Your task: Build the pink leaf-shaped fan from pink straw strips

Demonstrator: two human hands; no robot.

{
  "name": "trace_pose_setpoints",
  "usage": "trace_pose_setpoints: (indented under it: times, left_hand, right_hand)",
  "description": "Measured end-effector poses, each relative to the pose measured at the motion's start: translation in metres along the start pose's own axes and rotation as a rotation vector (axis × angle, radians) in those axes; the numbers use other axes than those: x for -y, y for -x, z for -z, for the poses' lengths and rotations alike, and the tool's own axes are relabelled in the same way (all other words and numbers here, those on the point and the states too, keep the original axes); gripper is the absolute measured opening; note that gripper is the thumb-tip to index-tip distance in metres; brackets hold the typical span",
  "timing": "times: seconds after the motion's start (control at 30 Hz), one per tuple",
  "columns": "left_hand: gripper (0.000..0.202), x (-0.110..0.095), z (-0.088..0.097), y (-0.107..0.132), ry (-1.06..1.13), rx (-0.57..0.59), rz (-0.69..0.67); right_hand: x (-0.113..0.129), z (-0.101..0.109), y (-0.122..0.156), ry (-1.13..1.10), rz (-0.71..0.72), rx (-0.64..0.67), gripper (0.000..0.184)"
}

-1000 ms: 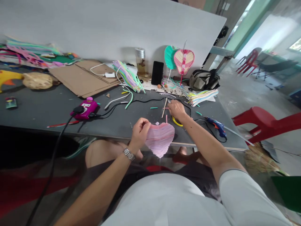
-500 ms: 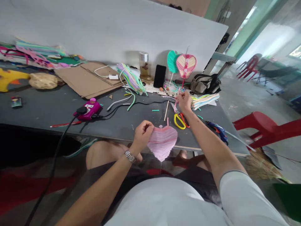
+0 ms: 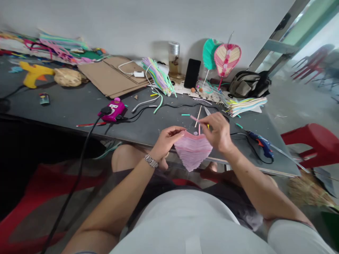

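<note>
Straw heart (image 3: 192,150) pinched in left hand (image 3: 168,141); right hand (image 3: 218,132) now above, pinching pink straw (image 3: 195,118)

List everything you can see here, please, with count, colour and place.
Table: 1, dark grey, along white wall
Glue gun: 1, blue, right on table
Power socket: 1, magenta, left on table
Phone: 1, black, against wall
Jar: 1, clear, beside phone
Bag: 1, grey, back right of table
Pink heart: 1, pink, at table's front edge
Pink strip: 1, pink, above heart
Left hand: 1, holding heart
Right hand: 1, pinching strip
</note>
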State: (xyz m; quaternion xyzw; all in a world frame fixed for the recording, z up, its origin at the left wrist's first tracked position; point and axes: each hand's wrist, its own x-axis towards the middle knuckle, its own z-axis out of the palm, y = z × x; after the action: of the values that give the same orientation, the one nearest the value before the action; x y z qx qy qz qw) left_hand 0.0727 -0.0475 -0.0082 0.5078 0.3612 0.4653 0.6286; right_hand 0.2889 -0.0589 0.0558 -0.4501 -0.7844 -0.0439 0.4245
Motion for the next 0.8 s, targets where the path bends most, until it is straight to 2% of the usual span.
trace_pose_setpoints:
  times: [0.07, 0.2, 0.4, 0.8]
  left_hand:
    - [0.029, -0.002, -0.002, 0.001, -0.005, -0.007, -0.005]
    - [0.026, -0.003, -0.007, 0.003, 0.010, -0.054, -0.018]
    - [0.021, 0.001, -0.011, 0.003, -0.028, -0.120, -0.033]
    - [0.028, -0.006, -0.014, 0.002, -0.060, -0.126, 0.000]
  right_hand:
    - [0.008, -0.015, 0.019, 0.047, 0.003, 0.039, 0.016]
    - [0.017, -0.030, 0.040, 0.064, -0.016, 0.006, 0.016]
    - [0.025, -0.030, 0.046, 0.049, 0.035, -0.001, 0.014]
    - [0.023, -0.034, 0.059, 0.007, 0.131, 0.033, 0.017]
